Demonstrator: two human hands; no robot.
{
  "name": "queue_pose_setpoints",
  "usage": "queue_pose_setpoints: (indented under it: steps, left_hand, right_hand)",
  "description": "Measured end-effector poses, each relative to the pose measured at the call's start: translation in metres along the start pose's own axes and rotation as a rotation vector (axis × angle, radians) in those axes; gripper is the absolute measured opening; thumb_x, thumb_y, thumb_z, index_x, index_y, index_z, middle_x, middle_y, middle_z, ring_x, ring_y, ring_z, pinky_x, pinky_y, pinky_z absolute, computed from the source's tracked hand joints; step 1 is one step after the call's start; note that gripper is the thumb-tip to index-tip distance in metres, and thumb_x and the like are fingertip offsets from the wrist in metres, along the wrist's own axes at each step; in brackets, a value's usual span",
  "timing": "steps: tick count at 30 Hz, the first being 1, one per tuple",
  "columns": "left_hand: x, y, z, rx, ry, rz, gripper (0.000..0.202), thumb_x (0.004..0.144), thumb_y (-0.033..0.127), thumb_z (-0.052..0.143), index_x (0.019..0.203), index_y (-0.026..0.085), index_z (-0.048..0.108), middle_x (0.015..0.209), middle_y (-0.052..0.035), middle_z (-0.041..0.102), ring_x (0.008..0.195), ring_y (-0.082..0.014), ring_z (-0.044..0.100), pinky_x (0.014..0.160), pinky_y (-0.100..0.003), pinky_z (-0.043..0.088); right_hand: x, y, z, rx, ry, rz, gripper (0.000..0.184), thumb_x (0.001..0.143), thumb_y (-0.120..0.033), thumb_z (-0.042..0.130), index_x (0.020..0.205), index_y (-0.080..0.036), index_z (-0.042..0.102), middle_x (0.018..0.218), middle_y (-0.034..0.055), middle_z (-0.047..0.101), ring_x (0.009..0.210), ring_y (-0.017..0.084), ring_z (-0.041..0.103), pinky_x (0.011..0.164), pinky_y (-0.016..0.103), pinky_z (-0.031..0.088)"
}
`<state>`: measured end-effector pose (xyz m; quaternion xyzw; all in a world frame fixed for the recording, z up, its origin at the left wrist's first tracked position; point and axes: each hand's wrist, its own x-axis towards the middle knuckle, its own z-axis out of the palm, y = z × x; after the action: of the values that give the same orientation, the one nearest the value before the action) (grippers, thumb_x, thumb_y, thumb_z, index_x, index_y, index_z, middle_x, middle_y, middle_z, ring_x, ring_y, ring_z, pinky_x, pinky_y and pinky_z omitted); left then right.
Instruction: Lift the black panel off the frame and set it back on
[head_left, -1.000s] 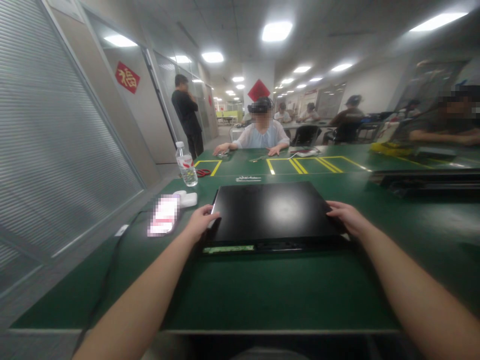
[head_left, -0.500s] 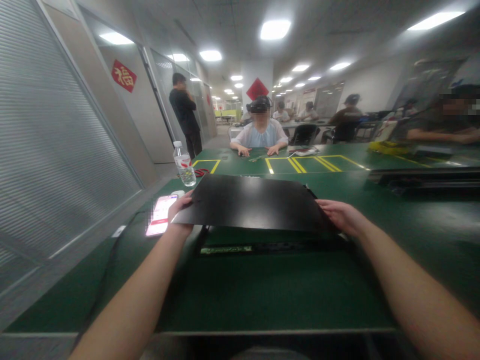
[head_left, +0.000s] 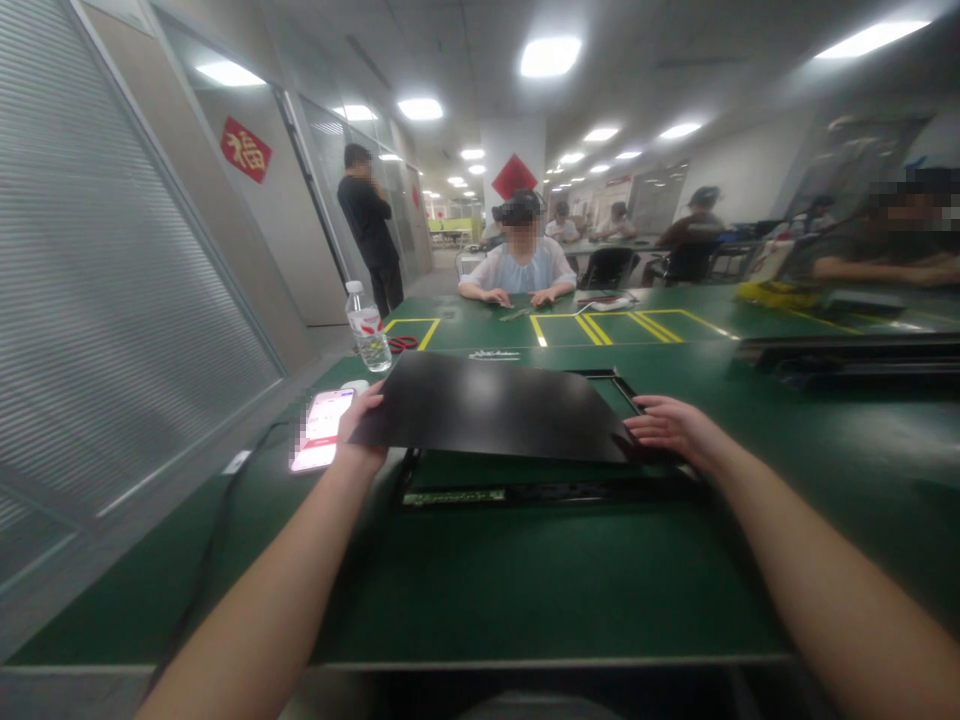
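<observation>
A thin black sheet [head_left: 495, 410] spans the space between my two hands, above a black rectangular frame [head_left: 585, 492] that lies on the green table. My left hand [head_left: 365, 425] grips the sheet's left edge; its thumb shows on top and the other fingers are partly hidden. At the opposite side, my right hand [head_left: 671, 428] has its fingers closed on the sheet's right edge, beside the frame's right bar. The sheet bends down at its far right corner, and the frame's upper right corner shows past it. A green strip lies along the frame's near bar.
Left of the sheet are a lit phone [head_left: 324, 430], a water bottle [head_left: 367, 328] and red-handled scissors [head_left: 402, 343]. Small pale pieces [head_left: 495, 355] lie beyond the sheet. Black bars [head_left: 855, 360] lie at the right. A person [head_left: 521, 265] sits opposite, hands on the table [head_left: 540, 590].
The sheet has shifted slightly left and its right side has bent, uncovering the frame's far right corner. My right hand has moved slightly left. The seated person's hands have drawn closer together.
</observation>
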<state>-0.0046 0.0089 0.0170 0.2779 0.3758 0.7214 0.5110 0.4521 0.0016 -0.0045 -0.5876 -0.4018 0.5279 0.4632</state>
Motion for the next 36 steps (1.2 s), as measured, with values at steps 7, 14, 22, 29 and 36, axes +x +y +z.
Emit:
queue_pose_setpoints:
  steps: [7, 14, 22, 29, 36]
  left_hand:
    - [-0.005, -0.001, 0.001, 0.107, -0.052, 0.041, 0.042, 0.054, 0.019, 0.069, 0.095, 0.017, 0.077, 0.088, -0.0046, 0.078, 0.087, -0.0273, 0.071, 0.080, -0.037, 0.058]
    - [-0.004, -0.010, -0.002, 0.144, -0.085, 0.046, 0.045, 0.055, 0.020, 0.074, 0.100, 0.017, 0.077, 0.089, -0.0043, 0.079, 0.090, -0.0273, 0.073, 0.078, -0.034, 0.057]
    - [-0.008, -0.018, 0.000, 0.208, -0.095, 0.008, 0.054, 0.052, 0.022, 0.081, 0.105, 0.014, 0.076, 0.095, -0.0072, 0.080, 0.091, -0.0274, 0.073, 0.074, -0.031, 0.054]
    - [-0.013, -0.026, 0.002, 0.235, -0.127, -0.058, 0.057, 0.055, 0.021, 0.083, 0.111, 0.014, 0.075, 0.096, -0.0081, 0.080, 0.091, -0.0268, 0.074, 0.075, -0.031, 0.056]
    - [-0.016, -0.029, 0.003, 0.272, -0.154, -0.081, 0.059, 0.058, 0.022, 0.083, 0.116, 0.014, 0.074, 0.103, -0.0098, 0.080, 0.096, -0.0279, 0.073, 0.082, -0.034, 0.056]
  right_hand:
    - [0.006, 0.003, -0.005, -0.057, 0.051, 0.003, 0.026, 0.079, -0.023, 0.064, 0.104, -0.019, 0.059, 0.085, 0.0131, 0.078, 0.069, 0.020, 0.072, 0.061, 0.028, 0.055]
    - [0.011, 0.004, -0.008, -0.085, 0.184, -0.051, 0.022, 0.073, -0.025, 0.067, 0.092, -0.018, 0.059, 0.075, 0.0136, 0.075, 0.045, 0.010, 0.048, 0.038, 0.019, 0.029]
    - [0.017, 0.007, -0.018, -0.115, 0.262, -0.020, 0.024, 0.071, -0.027, 0.067, 0.093, -0.019, 0.061, 0.070, 0.0128, 0.074, 0.040, 0.009, 0.036, 0.035, 0.020, 0.023]
    - [0.021, 0.011, -0.024, -0.227, 0.345, -0.076, 0.022, 0.071, -0.029, 0.068, 0.090, -0.019, 0.067, 0.072, 0.0130, 0.075, 0.041, 0.011, 0.040, 0.036, 0.024, 0.030]
    - [0.019, 0.010, -0.025, -0.476, 0.465, -0.116, 0.018, 0.072, -0.031, 0.062, 0.083, -0.020, 0.070, 0.075, 0.0099, 0.077, 0.065, 0.020, 0.062, 0.054, 0.029, 0.044]
